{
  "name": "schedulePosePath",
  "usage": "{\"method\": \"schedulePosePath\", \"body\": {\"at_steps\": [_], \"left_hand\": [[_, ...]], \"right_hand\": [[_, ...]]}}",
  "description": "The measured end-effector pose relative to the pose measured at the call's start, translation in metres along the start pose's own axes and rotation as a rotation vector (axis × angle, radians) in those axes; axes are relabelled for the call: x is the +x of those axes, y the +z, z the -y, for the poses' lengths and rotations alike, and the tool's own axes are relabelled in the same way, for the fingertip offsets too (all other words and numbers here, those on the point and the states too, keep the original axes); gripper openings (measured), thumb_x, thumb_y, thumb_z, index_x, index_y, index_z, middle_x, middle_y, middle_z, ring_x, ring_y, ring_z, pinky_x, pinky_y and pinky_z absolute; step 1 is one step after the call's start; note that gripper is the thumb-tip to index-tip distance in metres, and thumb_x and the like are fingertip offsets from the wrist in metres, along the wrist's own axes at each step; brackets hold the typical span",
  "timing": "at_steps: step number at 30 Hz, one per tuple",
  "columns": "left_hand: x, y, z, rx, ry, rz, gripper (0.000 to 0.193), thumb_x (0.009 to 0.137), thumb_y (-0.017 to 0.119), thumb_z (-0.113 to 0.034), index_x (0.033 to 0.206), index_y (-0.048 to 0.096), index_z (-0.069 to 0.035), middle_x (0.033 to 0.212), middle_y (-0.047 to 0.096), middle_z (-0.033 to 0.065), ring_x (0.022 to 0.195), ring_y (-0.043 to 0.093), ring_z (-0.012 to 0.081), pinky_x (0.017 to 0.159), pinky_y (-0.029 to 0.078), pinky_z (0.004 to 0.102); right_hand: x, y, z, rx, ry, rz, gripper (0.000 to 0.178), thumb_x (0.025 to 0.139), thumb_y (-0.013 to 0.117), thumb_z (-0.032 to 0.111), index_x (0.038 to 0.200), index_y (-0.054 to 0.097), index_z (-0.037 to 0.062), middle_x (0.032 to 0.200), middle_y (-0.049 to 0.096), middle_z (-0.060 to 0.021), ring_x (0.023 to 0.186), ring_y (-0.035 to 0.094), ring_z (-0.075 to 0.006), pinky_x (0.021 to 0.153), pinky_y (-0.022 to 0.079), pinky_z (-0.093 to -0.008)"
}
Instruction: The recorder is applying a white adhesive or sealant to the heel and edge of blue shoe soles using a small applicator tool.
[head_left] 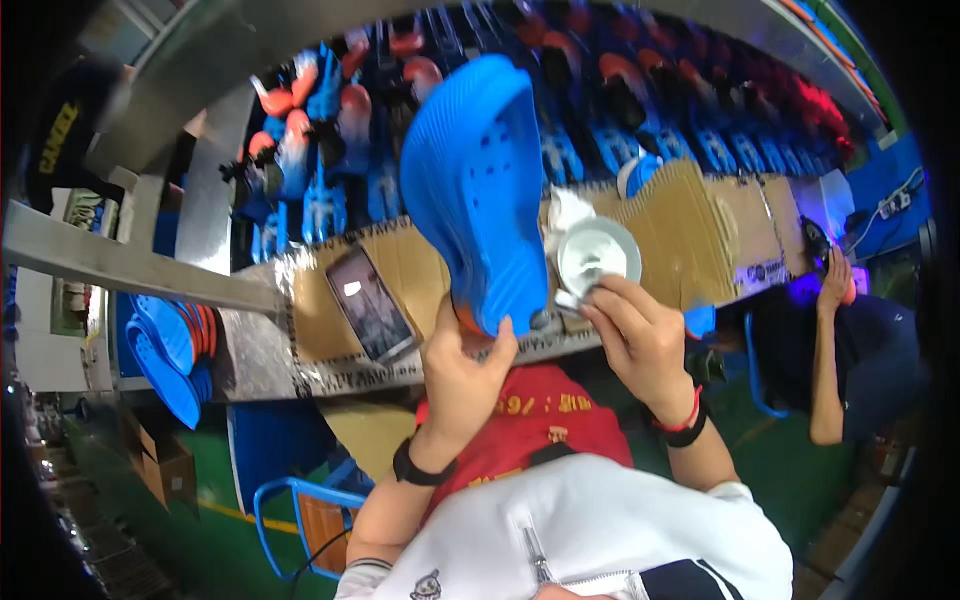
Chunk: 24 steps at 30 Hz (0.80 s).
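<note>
My left hand (462, 372) is closed on the near, heel end of a blue foam shoe sole (478, 180), holding it upright over the bench edge. The sole has ribbed raised sides and small holes on its inner face; some orange shows at its heel by my fingers. My right hand (640, 335) pinches a small white piece (568, 300) at the near rim of a round bowl (600, 228). Pale, shiny liquid lies in that bowl. Whether the white piece belongs to a longer tool, I cannot tell, since my fingers cover it.
A phone (370, 303) lies on the cardboard (660, 215) covering the bench. Behind stand rows of blue and orange shoe parts (620, 150). Blue and orange insoles (170, 350) are stacked at left. A metal bar (140, 265) crosses the left side; another person (840, 340) works at right.
</note>
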<state>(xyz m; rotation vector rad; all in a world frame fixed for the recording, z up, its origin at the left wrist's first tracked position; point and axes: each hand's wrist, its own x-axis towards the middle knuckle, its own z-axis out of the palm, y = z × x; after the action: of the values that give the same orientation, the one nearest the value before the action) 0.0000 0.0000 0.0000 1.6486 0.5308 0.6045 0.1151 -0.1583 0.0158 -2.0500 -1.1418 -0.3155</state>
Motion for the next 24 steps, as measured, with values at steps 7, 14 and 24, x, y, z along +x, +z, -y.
{"method": "schedulePosePath", "body": {"at_steps": [7, 14, 24], "left_hand": [[0.049, -0.023, -0.067, -0.200, 0.222, 0.116, 0.069, 0.082, 0.064, 0.004, 0.135, 0.019, 0.003, 0.125, 0.046, 0.0197, 0.111, 0.056, 0.0226, 0.089, 0.051, 0.0320], [0.170, -0.054, -0.175, -0.479, 0.191, 0.364, 0.022, 0.093, 0.057, -0.014, 0.103, 0.054, 0.005, 0.086, 0.064, 0.0126, 0.079, 0.066, 0.0205, 0.074, 0.056, 0.0279], [0.147, -0.051, -0.144, -0.575, 0.258, 0.223, 0.032, 0.099, 0.048, -0.016, 0.126, 0.049, 0.002, 0.109, 0.063, 0.0159, 0.092, 0.065, 0.0210, 0.078, 0.053, 0.0282]], "right_hand": [[0.003, -0.017, -0.006, 0.081, 0.131, -0.171, 0.011, 0.076, 0.071, -0.002, 0.085, 0.066, -0.0011, 0.090, 0.067, -0.0152, 0.066, 0.066, -0.0278, 0.057, 0.052, -0.0312], [-0.008, -0.022, -0.007, 0.091, 0.141, -0.227, 0.010, 0.076, 0.071, -0.003, 0.086, 0.066, -0.0009, 0.089, 0.067, -0.0146, 0.063, 0.065, -0.0256, 0.052, 0.050, -0.0305], [-0.011, -0.014, -0.018, 0.096, 0.214, -0.162, 0.010, 0.078, 0.069, -0.004, 0.087, 0.065, -0.0041, 0.092, 0.067, -0.0189, 0.074, 0.067, -0.0295, 0.063, 0.052, -0.0313]]}}
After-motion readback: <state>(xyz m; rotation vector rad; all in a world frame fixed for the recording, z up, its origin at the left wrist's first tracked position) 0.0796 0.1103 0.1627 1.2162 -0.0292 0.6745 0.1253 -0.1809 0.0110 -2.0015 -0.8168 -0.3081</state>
